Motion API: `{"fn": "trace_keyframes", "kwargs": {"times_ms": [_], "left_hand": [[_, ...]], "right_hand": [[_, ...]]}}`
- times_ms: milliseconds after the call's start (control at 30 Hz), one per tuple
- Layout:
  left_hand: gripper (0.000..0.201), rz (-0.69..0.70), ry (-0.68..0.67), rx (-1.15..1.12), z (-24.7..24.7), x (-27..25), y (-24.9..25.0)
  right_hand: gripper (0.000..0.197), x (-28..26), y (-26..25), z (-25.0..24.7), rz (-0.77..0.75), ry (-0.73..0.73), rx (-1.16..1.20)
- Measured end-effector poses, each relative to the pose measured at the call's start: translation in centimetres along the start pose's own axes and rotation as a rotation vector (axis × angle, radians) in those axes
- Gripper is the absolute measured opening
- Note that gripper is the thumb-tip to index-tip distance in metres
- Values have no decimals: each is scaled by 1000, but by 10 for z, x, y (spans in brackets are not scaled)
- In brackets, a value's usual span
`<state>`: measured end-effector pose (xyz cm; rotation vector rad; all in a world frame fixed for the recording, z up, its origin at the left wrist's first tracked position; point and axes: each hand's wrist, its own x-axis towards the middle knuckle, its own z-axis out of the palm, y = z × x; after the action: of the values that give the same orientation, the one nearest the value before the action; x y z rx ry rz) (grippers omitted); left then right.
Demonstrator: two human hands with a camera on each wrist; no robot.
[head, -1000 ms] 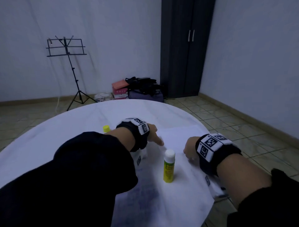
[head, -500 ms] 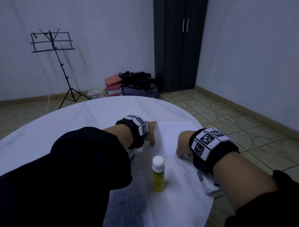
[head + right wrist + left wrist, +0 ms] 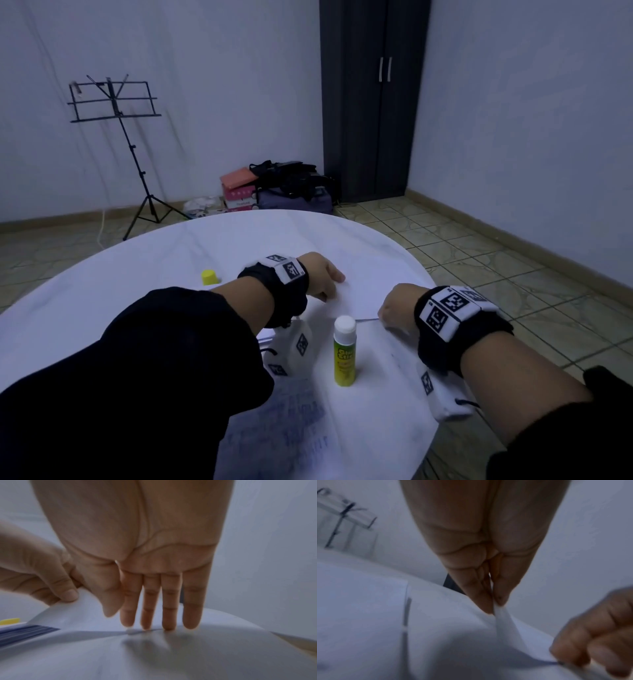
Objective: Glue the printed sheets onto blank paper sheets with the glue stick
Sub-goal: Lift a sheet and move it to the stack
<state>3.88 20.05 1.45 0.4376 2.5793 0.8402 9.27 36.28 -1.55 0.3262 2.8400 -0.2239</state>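
Two hands are being used on one blank sheet (image 3: 356, 294), which is lying on the round table (image 3: 137, 274) beyond the glue stick (image 3: 344, 351), its long edges running away from the person. Its near left corner is being pinched between thumb and fingers of the left hand (image 3: 320, 275), and that corner is being lifted off the table, as the left wrist view shows. The near edge is being touched by the straight, close-set fingertips (image 3: 169, 626) of the right hand (image 3: 397, 308), thumb resting on the paper. A printed sheet (image 3: 294, 421) is lying nearer the person, so the blank sheet probably has to be drawn toward the body. The uncapped glue stick is standing upright directly in that path and could be knocked over. Its yellow cap (image 3: 209, 277) is sitting well to the left.
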Motion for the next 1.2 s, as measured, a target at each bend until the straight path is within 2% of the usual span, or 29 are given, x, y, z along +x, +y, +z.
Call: {"fn": "trace_keyframes", "kwargs": {"times_ms": [33,133,233,367,467,533,633,767,833,933,1133,1200], "left_hand": [[43,22,51,79,-2,-4,3],[45,154,194,315,-13,-19,7],[44,261,291,372,-30,-41,2],[39,351,441,319,-53,-79,-16],[37,369,524,199,-68,-107,-33],[37,378,566,119,-76,-125,-45],[43,396,627,54,-85,-148,-65],[36,295,646,-87,-94,-179,-91],[30,236,640,-88,-97,-196,-103],[24,159,583,-42,-97,-221,-120],[22,1,332,46,-70,-245,-150],[21,-46,262,43,-57,-245,-160]], "right_hand": [[33,-2,2,-1,-14,-6,51],[31,-14,4,-10,-44,114,140],[30,-28,3,-27,-35,267,302],[23,-49,-7,-50,5,403,535],[7,-70,-18,-64,-57,400,689],[17,-82,-27,-68,-105,363,733],[19,-99,-46,-70,-191,359,782],[22,-122,-72,-68,-260,419,838],[26,-133,-83,-64,-313,432,854],[18,-154,-96,-53,-355,395,830],[58,-172,-109,-6,-209,291,700],[66,-171,-110,11,-151,255,611]]}}
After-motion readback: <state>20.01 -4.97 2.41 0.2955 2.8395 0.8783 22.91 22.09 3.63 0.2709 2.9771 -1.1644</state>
